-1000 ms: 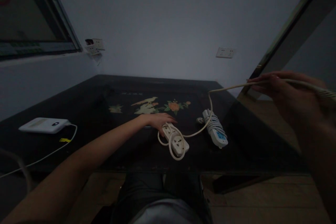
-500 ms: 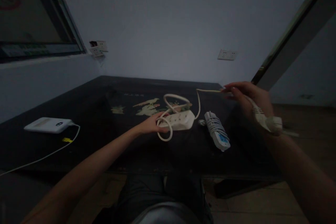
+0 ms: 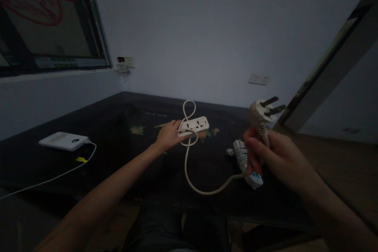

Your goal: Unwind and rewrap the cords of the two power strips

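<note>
My left hand point(image 3: 169, 136) is closed round the left end of a white power strip point(image 3: 201, 123) on the dark table. Loops of its cream cord point(image 3: 203, 193) lie over and behind the strip. From there the cord sags towards me and runs to my right hand point(image 3: 268, 151), which is raised and closed on the cord just below the plug point(image 3: 260, 113). The plug's metal prongs point up and to the right. Partly hidden behind my right hand lies a second power strip point(image 3: 240, 153), with blue sockets and a grey cord wound round it.
At the left of the black table point(image 3: 138, 181) rests a white power bank point(image 3: 63, 140), its cable bearing a yellow tag point(image 3: 81, 160). Two wall sockets point(image 3: 259, 79) sit above the table's back right; more sockets point(image 3: 125, 63) hang at the left corner beside the window.
My right hand has come down and inward, and the plug that dangled by my wrist now stands upright above my fingers. The cord's straight run has become a sagging curve. The first strip sits farther back.
</note>
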Demonstrator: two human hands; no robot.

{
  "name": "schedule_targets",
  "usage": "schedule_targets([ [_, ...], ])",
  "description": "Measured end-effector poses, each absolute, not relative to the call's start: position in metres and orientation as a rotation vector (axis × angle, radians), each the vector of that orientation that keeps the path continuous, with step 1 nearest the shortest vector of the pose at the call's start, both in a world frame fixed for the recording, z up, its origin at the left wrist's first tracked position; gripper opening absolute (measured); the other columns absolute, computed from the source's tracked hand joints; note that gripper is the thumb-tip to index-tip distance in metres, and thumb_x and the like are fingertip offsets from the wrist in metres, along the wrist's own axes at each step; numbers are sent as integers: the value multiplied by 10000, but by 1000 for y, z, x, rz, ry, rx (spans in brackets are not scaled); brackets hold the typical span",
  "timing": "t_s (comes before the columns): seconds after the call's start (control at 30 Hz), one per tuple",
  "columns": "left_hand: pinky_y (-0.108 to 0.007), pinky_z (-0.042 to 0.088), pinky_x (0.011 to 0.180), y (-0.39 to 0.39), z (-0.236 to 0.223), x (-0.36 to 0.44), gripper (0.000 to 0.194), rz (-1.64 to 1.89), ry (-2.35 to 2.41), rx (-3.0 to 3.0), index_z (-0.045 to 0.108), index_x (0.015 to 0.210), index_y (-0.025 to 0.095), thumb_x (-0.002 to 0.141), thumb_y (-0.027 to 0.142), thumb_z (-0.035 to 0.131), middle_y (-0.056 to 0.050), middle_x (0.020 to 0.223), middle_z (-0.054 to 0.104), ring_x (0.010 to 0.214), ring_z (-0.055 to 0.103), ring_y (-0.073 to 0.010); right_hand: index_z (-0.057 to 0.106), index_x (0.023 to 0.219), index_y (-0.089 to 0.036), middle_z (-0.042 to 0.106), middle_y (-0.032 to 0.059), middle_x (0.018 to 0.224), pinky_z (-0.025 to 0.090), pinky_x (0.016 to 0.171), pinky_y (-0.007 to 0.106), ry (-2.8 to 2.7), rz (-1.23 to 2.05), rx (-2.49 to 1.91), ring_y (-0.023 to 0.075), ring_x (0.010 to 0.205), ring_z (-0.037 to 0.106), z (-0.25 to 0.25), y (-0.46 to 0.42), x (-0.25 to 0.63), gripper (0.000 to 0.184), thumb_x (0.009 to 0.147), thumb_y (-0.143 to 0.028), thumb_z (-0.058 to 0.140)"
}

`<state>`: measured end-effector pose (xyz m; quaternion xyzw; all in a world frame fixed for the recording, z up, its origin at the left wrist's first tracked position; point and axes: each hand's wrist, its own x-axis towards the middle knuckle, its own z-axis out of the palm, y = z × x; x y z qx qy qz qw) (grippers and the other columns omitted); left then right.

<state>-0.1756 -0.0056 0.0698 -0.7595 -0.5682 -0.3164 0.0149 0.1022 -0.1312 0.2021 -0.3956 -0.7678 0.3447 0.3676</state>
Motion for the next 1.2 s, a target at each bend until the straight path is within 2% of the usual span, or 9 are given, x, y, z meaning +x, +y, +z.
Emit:
schedule_targets([
  [0.1, -379, 393, 865, -14, 65, -165, 533, -808, -1650, -2320, 530, 1172, 208, 754, 522, 630, -114, 1100, 578, 1027, 521, -284, 426, 799, -240, 487, -69, 416, 464, 382, 247, -1854, 977, -894, 150, 380, 565, 214, -124, 92, 296, 872, -525, 466],
  [0.3, -428, 323, 938, -28, 67, -158, 520, -546, -1362, -2425, 476, 1254, 244, 772, 335, 649, -112, 1218, 543, 1113, 469, -297, 446, 889, -265, 614, 0, 719, 565, 611, 332, -1635, 751, -751, 195, 734, 676, 239, -85, 85, 210, 865, -469, 489],
  [0.5, -454, 314, 974, -51, 68, -154, 555, -543, -1082, -2710, 480, 1288, 235, 775, 376, 638, -124, 1216, 547, 1120, 476, -300, 442, 1068, -329, 645, 26, 907, 555, 669, 353, -1438, 522, -741, 222, 924, 664, 251, -22, 97, 199, 903, -441, 439],
  [0.67, -379, 417, 900, -66, 57, -142, 576, -865, -1302, -2934, 542, 1212, 222, 704, 448, 690, -92, 1123, 583, 1024, 537, -252, 445, 1107, -334, 640, 3, 867, 487, 567, 276, -1446, 414, -776, 157, 724, 644, 239, -6, 104, 231, 911, -454, 426],
  [0.8, -350, 458, 830, -66, 46, -144, 574, -1126, -1666, -3014, 585, 1122, 198, 631, 447, 747, -69, 1038, 631, 941, 582, -240, 533, 1093, -304, 567, -24, 668, 321, 448, 254, -1560, 326, -840, 102, 455, 423, 232, -26, 116, 227, 895, -407, 488],
  [0.87, -341, 463, 819, -64, 42, -147, 572, -1224, -1848, -3023, 585, 1110, 191, 619, 431, 753, -58, 1031, 652, 929, 597, -236, 591, 1060, -270, 496, -36, 584, 270, 450, 255, -1636, 270, -880, 103, 448, 371, 230, -41, 119, 216, 880, -369, 524],
  [0.93, -325, 468, 810, -61, 41, -150, 562, -1302, -1997, -3017, 584, 1105, 185, 622, 421, 749, -54, 1031, 664, 924, 607, -227, 636, 1015, -241, 456, -37, 549, 258, 459, 248, -1740, 275, -959, 113, 481, 401, 223, -60, 118, 209, 867, -352, 539],
  [1.1, -313, 475, 786, -51, 45, -148, 524, -1513, -2090, -2922, 591, 1092, 180, 637, 401, 731, -58, 1034, 671, 909, 618, -216, 679, 805, -188, 456, -30, 530, 259, 447, 231, -2121, 672, -1089, 103, 474, 385, 172, -113, 89, 257, 863, -368, 504],
  [1.2, -318, 481, 784, -46, 51, -146, 491, -1614, -1956, -2866, 589, 1093, 184, 645, 336, 721, -50, 1023, 674, 899, 620, -217, 677, 840, -158, 441, -32, 535, 229, 436, 220, -2146, 997, -1136, 90, 470, 357, 129, -130, 67, 293, 882, -362, 470],
])
